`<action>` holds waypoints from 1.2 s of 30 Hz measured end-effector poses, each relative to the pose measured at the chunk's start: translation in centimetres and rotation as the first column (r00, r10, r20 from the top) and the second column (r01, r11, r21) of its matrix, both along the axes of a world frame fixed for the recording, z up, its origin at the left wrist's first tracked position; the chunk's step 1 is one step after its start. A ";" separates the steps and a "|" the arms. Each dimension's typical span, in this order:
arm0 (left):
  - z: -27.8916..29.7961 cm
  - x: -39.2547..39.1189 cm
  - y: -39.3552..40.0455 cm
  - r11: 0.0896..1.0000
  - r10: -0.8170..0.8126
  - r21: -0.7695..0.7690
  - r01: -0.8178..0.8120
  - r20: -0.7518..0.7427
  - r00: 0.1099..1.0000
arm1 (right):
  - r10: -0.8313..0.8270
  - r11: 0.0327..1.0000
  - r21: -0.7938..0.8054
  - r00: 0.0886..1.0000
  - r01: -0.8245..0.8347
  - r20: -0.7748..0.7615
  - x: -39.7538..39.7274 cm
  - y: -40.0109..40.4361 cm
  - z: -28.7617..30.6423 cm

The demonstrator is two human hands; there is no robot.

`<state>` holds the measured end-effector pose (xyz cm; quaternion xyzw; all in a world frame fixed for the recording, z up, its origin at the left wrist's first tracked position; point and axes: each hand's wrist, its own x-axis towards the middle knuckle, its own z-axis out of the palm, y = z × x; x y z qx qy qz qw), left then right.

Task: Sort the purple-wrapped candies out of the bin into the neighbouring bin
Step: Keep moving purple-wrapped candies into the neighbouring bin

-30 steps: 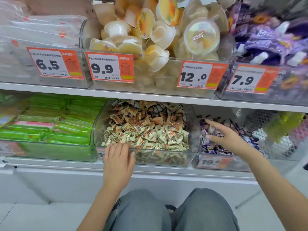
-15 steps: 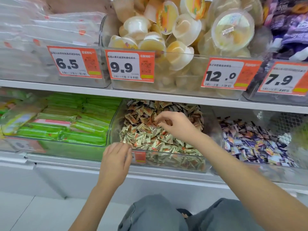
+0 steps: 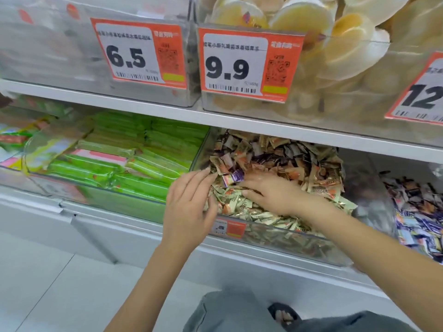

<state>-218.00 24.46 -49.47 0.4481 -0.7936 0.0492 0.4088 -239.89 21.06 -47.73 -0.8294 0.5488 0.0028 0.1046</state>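
The right hand [image 3: 275, 195], which half a second earlier picked at the back of the bin [image 3: 282, 238], now lay fingers-down in the gold candies, a purple-wrapped candy [image 3: 233, 178] at its fingertips, grip unclear. The left hand [image 3: 189, 212] had risen from the rim, fingers straight, touching the pile. The neighbouring bin [image 3: 374, 200] waited just right, so a transfer looked close.

The right hand [image 3: 271, 192] is no longer over the neighbouring bin [image 3: 417, 212] on the right; it now lies low in the bin [image 3: 275, 231] of gold candies [image 3: 275, 164], nearer the left wall than half a second ago. A purple-wrapped candy [image 3: 233, 177] now shows just beside its fingers. The left hand [image 3: 189, 207] has risen from the near rim, and its fingertips [image 3: 203, 173] now reach the candies. The camera is now closer and looks more to the left.
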 end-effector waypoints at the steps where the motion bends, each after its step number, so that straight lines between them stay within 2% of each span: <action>1: -0.1 -0.3 -0.1 1.000 0.001 -0.006 -0.001 -0.003 1.000 | 0.009 0.999 0.053 1.000 -0.010 0.019 -0.2 0.3 0.6; 4: -0.9 -0.5 -0.4 0.999 0.016 -0.041 -0.016 0.006 1.000 | -0.069 0.991 0.126 0.975 0.042 0.212 0.1 -0.4 3.0; 6: -1.3 -0.5 -0.6 0.998 0.017 -0.057 -0.018 -0.019 1.000 | -0.160 0.986 0.019 0.923 0.163 0.351 0.5 -2.2 3.9; 8: -1.4 -0.7 -0.9 0.997 0.023 -0.074 -0.026 -0.046 0.999 | -0.183 0.975 -0.035 0.887 0.217 0.423 0.8 -4.3 4.0; 9: -1.4 -0.8 -1.0 0.996 0.024 -0.086 -0.029 -0.057 0.998 | -0.158 0.982 -0.034 0.899 0.188 0.410 1.1 -5.3 3.9; 12: -1.8 -1.0 -1.2 0.991 0.022 -0.130 -0.033 -0.083 0.996 | -0.005 0.995 -0.093 0.974 0.027 0.226 2.2 -8.2 3.2; 13: -1.9 -1.0 -1.2 0.990 0.025 -0.139 -0.037 -0.086 0.996 | 0.025 0.993 -0.119 0.973 0.003 0.231 2.7 -9.3 2.8; 15: -2.0 -1.1 -1.4 0.987 0.037 -0.150 -0.050 -0.089 0.995 | -0.040 0.989 -0.117 0.937 0.086 0.348 3.7 -10.8 2.3; 17: -2.0 -1.2 -1.4 0.986 0.041 -0.158 -0.056 -0.098 0.994 | -0.105 0.981 -0.114 0.918 0.160 0.381 4.3 -11.9 1.4; 22: -2.1 -1.4 -1.5 0.977 0.067 -0.195 -0.088 -0.114 0.991 | -0.076 0.979 -0.172 0.976 0.112 0.204 4.1 -12.9 -0.5; 25: -2.1 -1.5 -1.5 0.976 0.065 -0.200 -0.087 -0.112 0.992 | -0.090 0.985 -0.124 0.973 0.119 0.214 4.2 -12.5 -0.7; 30: -2.4 -1.4 -1.5 0.974 0.058 -0.211 -0.084 -0.127 0.990 | -0.098 0.994 -0.008 0.912 0.111 0.399 4.7 -9.6 1.1; 34: -2.2 -1.3 -1.3 0.980 0.047 -0.186 -0.070 -0.124 0.991 | -0.231 0.971 0.170 0.835 0.167 0.499 4.0 -6.4 3.5; 36: -1.9 -1.3 -0.9 0.987 0.048 -0.145 -0.064 -0.112 0.992 | -0.385 0.917 0.321 0.727 0.235 0.569 3.6 -4.8 4.2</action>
